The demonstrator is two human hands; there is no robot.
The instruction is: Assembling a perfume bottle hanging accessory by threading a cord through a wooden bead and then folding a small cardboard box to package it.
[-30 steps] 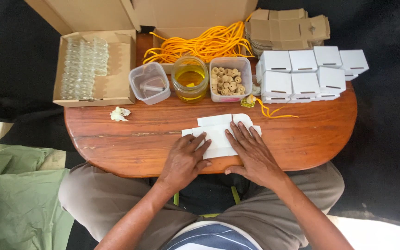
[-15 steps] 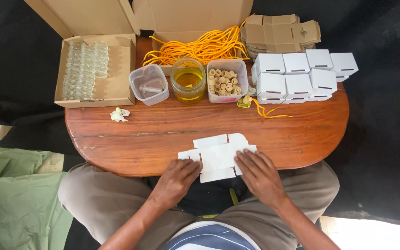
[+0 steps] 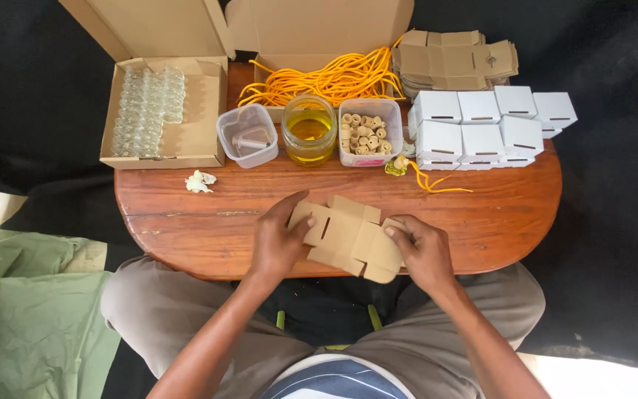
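Note:
Both hands hold a flat, die-cut cardboard box blank, brown side up, just above the near edge of the round wooden table. My left hand grips the blank's left flap with thumb on top. My right hand grips its right end. The blank is tilted slightly, lower at the right.
At the back stand an open carton of small glass bottles, a clear plastic tub, a jar of yellow liquid, a tub of cork stoppers, orange cords, folded white boxes and brown flat blanks. A small white scrap lies left.
The blank lay white side up under both flat palms. It has been drawn to the table edge, lifted and turned over, so the brown side faces up.

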